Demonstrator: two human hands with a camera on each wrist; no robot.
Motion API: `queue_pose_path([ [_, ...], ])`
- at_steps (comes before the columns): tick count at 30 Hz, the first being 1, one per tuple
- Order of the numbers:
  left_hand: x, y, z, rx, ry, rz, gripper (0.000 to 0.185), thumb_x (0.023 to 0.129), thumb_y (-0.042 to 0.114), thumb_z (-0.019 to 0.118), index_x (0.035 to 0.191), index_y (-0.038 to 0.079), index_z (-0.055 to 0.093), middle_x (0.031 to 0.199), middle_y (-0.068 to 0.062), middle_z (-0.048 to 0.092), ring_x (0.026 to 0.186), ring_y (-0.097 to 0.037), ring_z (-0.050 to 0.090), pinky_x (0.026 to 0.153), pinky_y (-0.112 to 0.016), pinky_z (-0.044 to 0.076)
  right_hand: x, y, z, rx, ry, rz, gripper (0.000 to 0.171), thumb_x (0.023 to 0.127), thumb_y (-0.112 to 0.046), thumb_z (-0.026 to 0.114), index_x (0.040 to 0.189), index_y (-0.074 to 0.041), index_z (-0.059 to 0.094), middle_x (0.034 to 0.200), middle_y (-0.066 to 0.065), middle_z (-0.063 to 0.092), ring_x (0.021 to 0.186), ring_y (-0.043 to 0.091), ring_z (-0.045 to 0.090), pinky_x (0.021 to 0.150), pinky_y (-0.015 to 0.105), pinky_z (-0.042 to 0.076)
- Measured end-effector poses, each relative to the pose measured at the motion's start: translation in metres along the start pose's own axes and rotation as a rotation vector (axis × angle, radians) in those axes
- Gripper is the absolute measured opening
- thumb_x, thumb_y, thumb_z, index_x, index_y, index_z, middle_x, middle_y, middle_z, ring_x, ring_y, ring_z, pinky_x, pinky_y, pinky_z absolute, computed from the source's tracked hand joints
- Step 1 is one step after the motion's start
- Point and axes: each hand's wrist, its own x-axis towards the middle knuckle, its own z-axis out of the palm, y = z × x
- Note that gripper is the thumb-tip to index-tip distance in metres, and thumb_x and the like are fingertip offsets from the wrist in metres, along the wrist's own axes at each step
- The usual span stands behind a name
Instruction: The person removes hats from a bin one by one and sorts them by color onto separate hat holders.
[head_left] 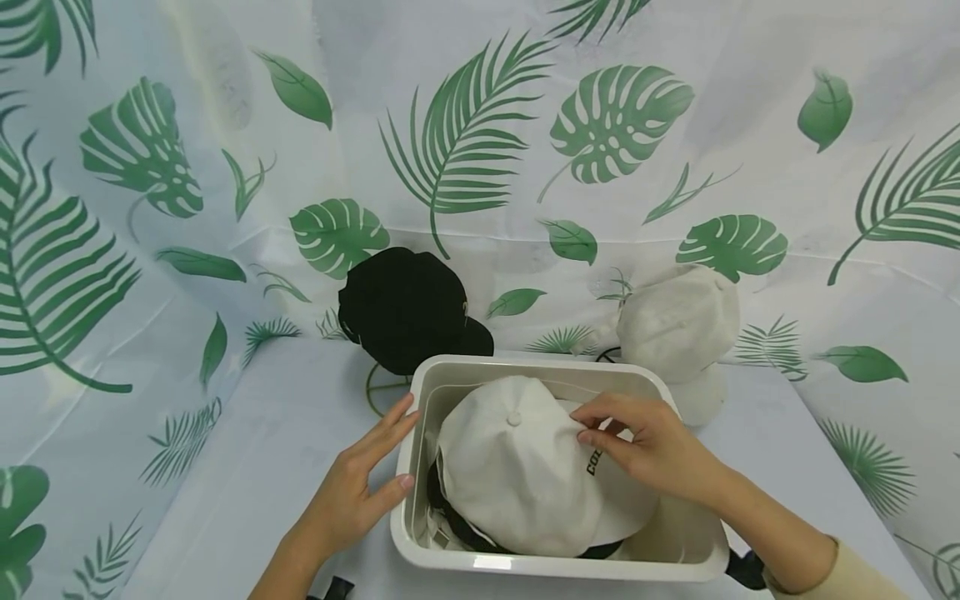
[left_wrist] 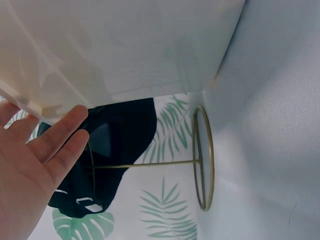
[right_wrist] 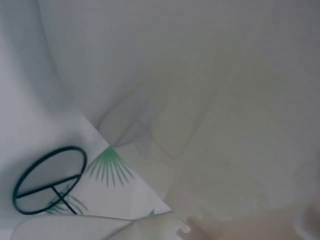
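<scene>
A white cap (head_left: 517, 467) with dark lettering by its brim lies crown up in a pale plastic bin (head_left: 555, 570). My right hand (head_left: 652, 442) pinches this cap near where crown and brim meet, its thumb and fingertips drawn together. Along the bin's left rim, my left hand (head_left: 352, 483) rests with fingers extended and thumb spread. Under the white cap a black edge (head_left: 442, 500) shows; most of what lies there is hidden. In the left wrist view, the straight fingers of my left hand (left_wrist: 30, 160) are at the bin's outer wall (left_wrist: 140, 50).
Behind the bin, a black cap (head_left: 408, 308) hangs on a gold wire stand (left_wrist: 212, 160) at left. An off-white cap (head_left: 678, 321) stands at right, near a black wire stand (right_wrist: 84, 160). A leaf-printed cloth (head_left: 480, 275) backs the white table (head_left: 255, 467).
</scene>
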Motion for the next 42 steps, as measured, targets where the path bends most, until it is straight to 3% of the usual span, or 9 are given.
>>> queue_pose_path([
  [5,0.001,0.000,0.000,0.002,-0.002,0.001,0.069,0.092,0.010,0.066,0.158,0.008,0.047,0.170,-0.007,0.033,0.152,-0.028,0.039,0.120,-0.029,0.032,0.004,-0.002,-0.004,0.014,0.007,-0.034,0.050,0.074,0.023,0.080,0.111,-0.011,0.076,0.097,0.003,0.075,0.081,0.012,0.071,0.067,0.020,0.058],
  [13,0.000,-0.001,0.000,0.012,0.002,-0.001,0.068,0.091,0.011,0.066,0.157,0.008,0.048,0.169,-0.007,0.034,0.151,-0.029,0.040,0.120,-0.032,0.033,0.007,-0.009,-0.012,-0.013,0.005,0.003,0.052,0.074,0.023,0.080,0.110,-0.015,0.076,0.101,-0.007,0.075,0.084,0.007,0.071,0.068,0.020,0.059],
  [21,0.000,0.000,-0.001,0.017,-0.004,-0.014,0.067,0.093,0.013,0.066,0.157,0.009,0.048,0.170,-0.006,0.033,0.151,-0.029,0.040,0.119,-0.039,0.037,0.011,-0.011,-0.020,-0.029,0.030,-0.048,0.052,0.070,0.025,0.081,0.109,-0.009,0.076,0.102,0.000,0.077,0.085,0.007,0.070,0.070,0.020,0.059],
  [26,0.000,0.002,-0.001,0.024,0.010,0.000,0.066,0.094,0.013,0.065,0.157,0.010,0.048,0.169,-0.005,0.034,0.149,-0.030,0.043,0.116,-0.047,0.042,0.013,-0.011,-0.024,-0.019,0.061,-0.118,0.029,0.085,0.005,0.082,0.112,-0.005,0.076,0.101,0.005,0.076,0.087,0.008,0.069,0.072,0.019,0.058],
  [30,0.001,0.002,-0.001,0.021,0.015,0.008,0.067,0.093,0.012,0.065,0.158,0.010,0.048,0.169,-0.005,0.034,0.149,-0.030,0.043,0.116,-0.044,0.042,0.015,-0.016,-0.030,-0.022,0.055,-0.096,0.029,0.086,0.006,0.081,0.112,-0.007,0.076,0.101,0.002,0.075,0.088,0.006,0.069,0.074,0.019,0.058],
  [34,0.000,0.001,-0.002,0.013,-0.001,-0.016,0.068,0.092,0.011,0.066,0.158,0.011,0.047,0.170,-0.005,0.033,0.151,-0.028,0.041,0.118,-0.040,0.039,0.019,-0.020,-0.035,-0.029,0.072,-0.130,0.018,0.095,-0.010,0.077,0.112,-0.006,0.076,0.100,0.003,0.075,0.087,0.005,0.068,0.074,0.018,0.058],
  [36,0.000,0.002,-0.002,0.011,-0.005,-0.021,0.069,0.092,0.011,0.066,0.158,0.010,0.047,0.170,-0.005,0.032,0.151,-0.029,0.040,0.119,-0.039,0.038,0.021,-0.022,-0.037,-0.030,0.082,-0.148,0.026,0.100,-0.027,0.071,0.112,-0.005,0.076,0.101,0.004,0.076,0.087,0.005,0.068,0.074,0.017,0.057],
  [42,0.000,0.003,-0.002,0.011,-0.004,-0.030,0.068,0.093,0.012,0.066,0.158,0.011,0.047,0.170,-0.004,0.032,0.151,-0.028,0.040,0.117,-0.045,0.040,0.026,-0.027,-0.042,-0.053,0.105,-0.189,0.029,0.100,-0.028,0.071,0.109,-0.002,0.076,0.098,0.004,0.076,0.086,0.003,0.068,0.074,0.016,0.057],
])
